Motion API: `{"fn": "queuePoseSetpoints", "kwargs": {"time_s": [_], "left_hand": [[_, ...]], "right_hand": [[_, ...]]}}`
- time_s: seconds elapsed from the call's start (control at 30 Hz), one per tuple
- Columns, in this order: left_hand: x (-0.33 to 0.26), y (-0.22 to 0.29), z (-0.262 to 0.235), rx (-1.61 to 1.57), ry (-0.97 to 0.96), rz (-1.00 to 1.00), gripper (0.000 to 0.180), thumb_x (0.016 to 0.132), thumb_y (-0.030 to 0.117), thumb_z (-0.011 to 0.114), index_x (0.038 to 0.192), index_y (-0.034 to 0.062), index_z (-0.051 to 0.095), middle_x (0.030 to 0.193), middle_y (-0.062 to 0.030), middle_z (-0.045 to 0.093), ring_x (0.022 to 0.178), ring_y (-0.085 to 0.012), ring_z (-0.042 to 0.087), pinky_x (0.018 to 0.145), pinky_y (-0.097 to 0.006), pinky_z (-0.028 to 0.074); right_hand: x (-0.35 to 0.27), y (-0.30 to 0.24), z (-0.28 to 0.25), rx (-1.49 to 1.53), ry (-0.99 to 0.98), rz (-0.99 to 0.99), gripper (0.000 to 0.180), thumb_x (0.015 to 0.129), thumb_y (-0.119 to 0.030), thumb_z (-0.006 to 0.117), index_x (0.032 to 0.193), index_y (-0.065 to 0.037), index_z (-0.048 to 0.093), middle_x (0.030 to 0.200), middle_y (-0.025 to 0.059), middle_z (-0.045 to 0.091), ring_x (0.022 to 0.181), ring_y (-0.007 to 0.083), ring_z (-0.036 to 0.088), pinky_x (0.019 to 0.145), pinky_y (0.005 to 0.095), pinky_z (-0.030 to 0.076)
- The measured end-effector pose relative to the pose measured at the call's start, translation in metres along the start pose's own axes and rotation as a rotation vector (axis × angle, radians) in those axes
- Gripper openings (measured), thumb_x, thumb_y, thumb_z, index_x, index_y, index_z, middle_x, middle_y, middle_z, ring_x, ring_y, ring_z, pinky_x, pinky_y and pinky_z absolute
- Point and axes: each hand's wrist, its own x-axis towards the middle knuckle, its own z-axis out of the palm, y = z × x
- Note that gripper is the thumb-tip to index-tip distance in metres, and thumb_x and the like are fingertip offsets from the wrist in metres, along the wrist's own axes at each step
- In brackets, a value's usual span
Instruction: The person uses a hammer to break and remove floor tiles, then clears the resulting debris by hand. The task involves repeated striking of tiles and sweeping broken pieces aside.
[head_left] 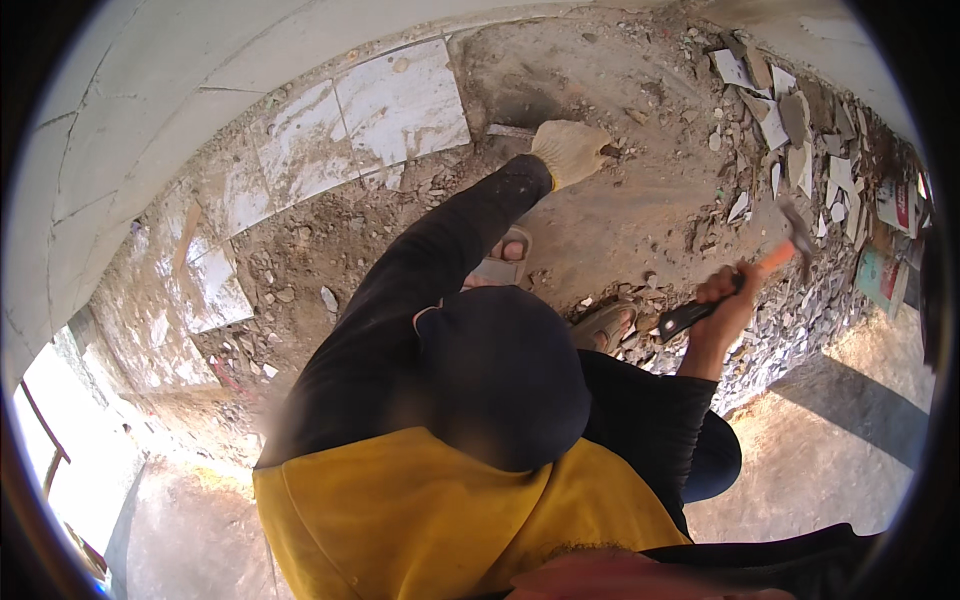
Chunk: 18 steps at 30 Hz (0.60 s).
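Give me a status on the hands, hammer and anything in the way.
Wearer's hands: none identifiable. Crouching co-worker: gloved left hand over dirt floor, bare right hand gripping hammer. Possible obstruction: broken tiles piled at right.

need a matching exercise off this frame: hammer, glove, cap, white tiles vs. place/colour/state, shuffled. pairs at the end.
Things
1. Hammer
2. Glove
3. Cap
4. White tiles

Place, colour or state
A. Cream-coloured, at the end of a long dark sleeve
B. Dirty, in a row along the pale wall, upper left of the picture
C. Held by its handle in a bare hand
D. Dark, worn by the crouching co-worker

Pairs
1-C
2-A
3-D
4-B
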Motion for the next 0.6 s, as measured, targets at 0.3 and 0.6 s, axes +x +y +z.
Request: {"fn": "queuePoseSetpoints", "kwargs": {"time_s": [0.3,0.6], "left_hand": [[0.001,-0.003,0.001,0.002,0.075,0.024,0.027,0.098,0.035,0.068,0.119,0.0233,0.081,0.102,-0.0112,0.082,0.097,-0.0360,0.078,0.083,-0.052,0.060],[0.000,-0.002,0.002,-0.014,0.012,-0.010,0.027,0.099,0.036,0.068,0.120,0.0246,0.080,0.102,-0.0124,0.081,0.097,-0.0366,0.078,0.082,-0.053,0.060]], "right_hand": [[-0.031,0.097,0.031,-0.256,-0.227,0.299,0.037,0.116,-0.045,0.054,0.092,-0.016,0.053,0.065,-0.0047,0.041,0.048,0.0110,0.038,0.043,0.0311,0.035],[0.007,0.004,0.018,0.195,0.353,-0.228,0.042,0.116,-0.043,0.052,0.090,-0.011,0.057,0.068,-0.0018,0.042,0.059,0.0153,0.046,0.057,0.0322,0.045]]}}
